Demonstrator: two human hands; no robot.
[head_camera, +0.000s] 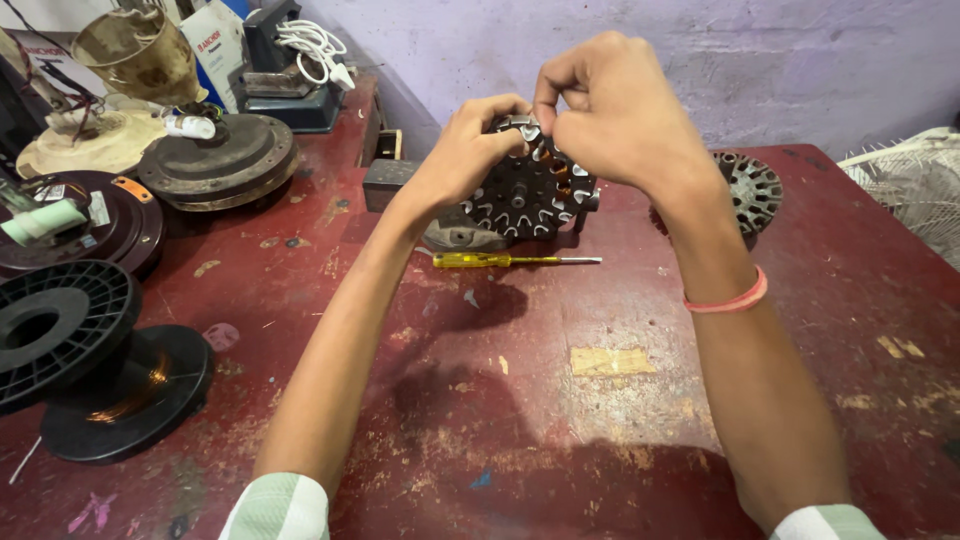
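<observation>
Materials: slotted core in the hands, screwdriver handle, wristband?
Slotted core: looks like dark stamped metal, dull; orange strands in its slots suggest copper wire. Screwdriver: translucent yellow handle, likely plastic; shiny metal shaft. Wristband: thin, smooth, pink-orange, possibly rubber.

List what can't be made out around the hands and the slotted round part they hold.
- Head view: the right hand covers the upper right of the stator, hiding what its fingertips pinch.
- The left hand hides the stator's left edge.
- The second stator is partly behind the right wrist.
- Spool: cut by the left edge.
</observation>
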